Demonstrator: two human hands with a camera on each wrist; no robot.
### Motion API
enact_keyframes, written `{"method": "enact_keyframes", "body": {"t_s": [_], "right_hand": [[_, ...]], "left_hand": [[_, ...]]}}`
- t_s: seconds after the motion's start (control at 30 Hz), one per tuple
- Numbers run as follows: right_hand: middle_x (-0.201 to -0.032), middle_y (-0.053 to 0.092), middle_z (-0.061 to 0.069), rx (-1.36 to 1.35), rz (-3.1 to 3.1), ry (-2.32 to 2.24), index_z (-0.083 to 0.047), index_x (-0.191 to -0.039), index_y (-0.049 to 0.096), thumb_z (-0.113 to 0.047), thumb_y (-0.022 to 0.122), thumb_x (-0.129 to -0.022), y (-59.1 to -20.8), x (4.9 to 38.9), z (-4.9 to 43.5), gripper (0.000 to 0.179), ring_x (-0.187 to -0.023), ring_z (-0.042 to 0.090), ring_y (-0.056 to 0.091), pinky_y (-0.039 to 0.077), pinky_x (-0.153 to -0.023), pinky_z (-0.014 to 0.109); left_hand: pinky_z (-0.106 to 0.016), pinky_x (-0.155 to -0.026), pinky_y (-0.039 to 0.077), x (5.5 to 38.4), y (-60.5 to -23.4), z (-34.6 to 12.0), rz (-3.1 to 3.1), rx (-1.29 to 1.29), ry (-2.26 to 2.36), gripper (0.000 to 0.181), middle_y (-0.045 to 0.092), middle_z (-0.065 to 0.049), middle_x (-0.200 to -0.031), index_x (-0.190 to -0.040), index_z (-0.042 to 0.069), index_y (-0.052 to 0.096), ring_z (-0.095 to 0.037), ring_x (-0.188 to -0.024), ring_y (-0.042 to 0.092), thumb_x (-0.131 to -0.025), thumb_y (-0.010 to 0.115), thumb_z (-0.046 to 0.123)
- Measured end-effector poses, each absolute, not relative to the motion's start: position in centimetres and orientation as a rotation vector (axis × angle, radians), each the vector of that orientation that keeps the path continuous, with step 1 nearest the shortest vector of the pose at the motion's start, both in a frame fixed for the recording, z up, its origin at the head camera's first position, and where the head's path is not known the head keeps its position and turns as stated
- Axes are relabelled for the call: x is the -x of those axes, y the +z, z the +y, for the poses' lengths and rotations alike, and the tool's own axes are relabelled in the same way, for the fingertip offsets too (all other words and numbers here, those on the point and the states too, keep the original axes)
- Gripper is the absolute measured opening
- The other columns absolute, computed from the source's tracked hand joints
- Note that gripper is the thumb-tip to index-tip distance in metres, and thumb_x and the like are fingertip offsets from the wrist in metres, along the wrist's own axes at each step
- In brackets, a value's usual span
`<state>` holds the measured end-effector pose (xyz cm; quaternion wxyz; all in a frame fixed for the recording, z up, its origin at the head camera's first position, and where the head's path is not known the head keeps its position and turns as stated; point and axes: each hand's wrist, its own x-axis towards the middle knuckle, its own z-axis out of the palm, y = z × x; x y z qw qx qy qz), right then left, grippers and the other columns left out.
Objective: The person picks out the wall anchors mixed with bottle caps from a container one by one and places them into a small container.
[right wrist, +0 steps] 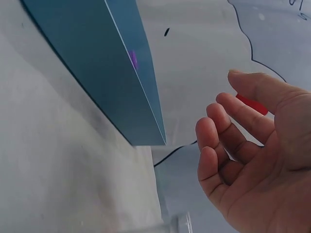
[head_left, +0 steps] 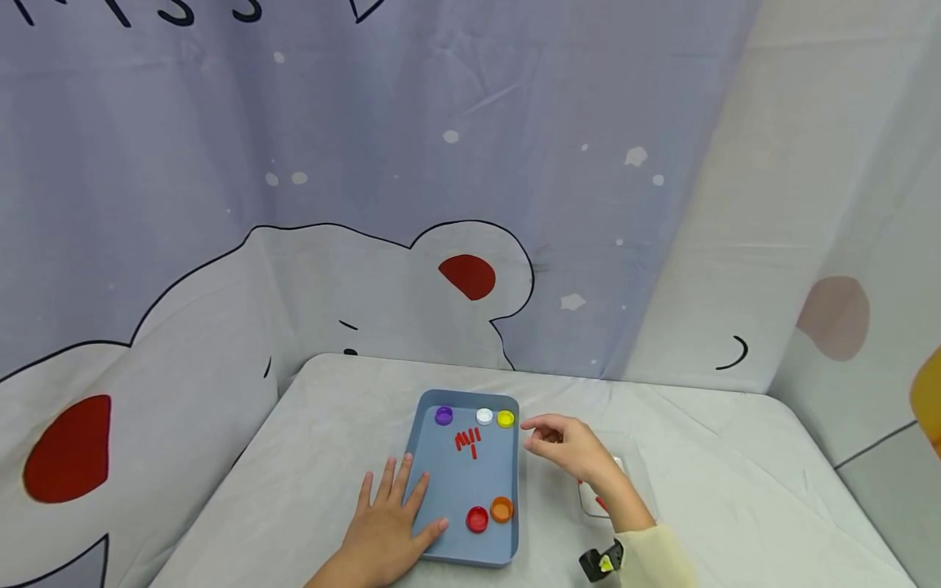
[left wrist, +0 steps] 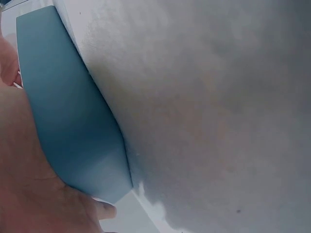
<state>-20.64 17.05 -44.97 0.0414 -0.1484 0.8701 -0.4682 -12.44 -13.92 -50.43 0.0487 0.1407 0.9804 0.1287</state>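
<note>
A blue-grey rectangular tray (head_left: 456, 482) lies on the white-covered table. Over its lower left edge rests my left hand (head_left: 385, 527), fingers spread, holding nothing. Just past the tray's upper right edge hovers my right hand (head_left: 569, 445); in the right wrist view its fingers (right wrist: 208, 132) are loosely curled around nothing. At the tray's far end sit small round cups: a purple cup (head_left: 444, 416), a white cup (head_left: 483, 416) and a yellow cup (head_left: 506, 419). Below them lie several short red sticks (head_left: 474, 451). Near the close end are a red cup (head_left: 477, 519) and an orange cup (head_left: 502, 510).
A clear container (head_left: 643, 474) with red pieces (head_left: 601, 504) in it stands right of the tray, partly hidden by my right forearm. A printed curtain (head_left: 367, 286) hangs behind the table. A black device (head_left: 601, 563) is on my right wrist.
</note>
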Motion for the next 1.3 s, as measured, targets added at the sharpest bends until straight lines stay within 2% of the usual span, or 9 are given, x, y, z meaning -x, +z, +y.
{"method": "enact_keyframes", "body": {"t_s": [0.6, 1.03, 1.3], "right_hand": [[-0.086, 0.064, -0.003, 0.524, 2.642, -1.443, -0.008, -0.112, 0.075, -0.021, 0.077, -0.089, -45.7, 21.3, 14.6, 0.026, -0.079, 0.013, 0.057, 0.047, -0.067, 0.024], [-0.086, 0.065, -0.004, 0.613, 2.647, -1.411, -0.011, -0.112, 0.076, -0.021, 0.078, -0.089, -46.7, 21.9, 12.7, 0.025, -0.080, 0.012, 0.059, 0.050, -0.071, 0.025], [-0.086, 0.063, -0.004, 0.628, 2.657, -1.337, -0.009, -0.112, 0.075, -0.020, 0.077, -0.090, -47.2, 22.5, 11.9, 0.024, -0.080, 0.013, 0.058, 0.050, -0.070, 0.025]], "left_hand": [[-0.070, -0.117, 0.004, 12.4, -50.5, -13.8, 2.992, -0.415, 0.383, 0.084, 0.023, -0.018, -0.166, -0.151, 0.012, 0.049, -0.044, -0.154, 0.011, -0.095, 0.042, 0.074], [-0.071, -0.116, 0.003, 12.4, -50.4, -13.8, 2.976, -0.418, 0.387, 0.085, 0.022, -0.019, -0.166, -0.152, 0.011, 0.048, -0.044, -0.154, 0.010, -0.095, 0.042, 0.074], [-0.071, -0.116, 0.004, 12.5, -50.7, -13.9, 2.976, -0.409, 0.374, 0.085, 0.022, -0.018, -0.166, -0.152, 0.012, 0.048, -0.044, -0.154, 0.010, -0.095, 0.041, 0.075]]}}
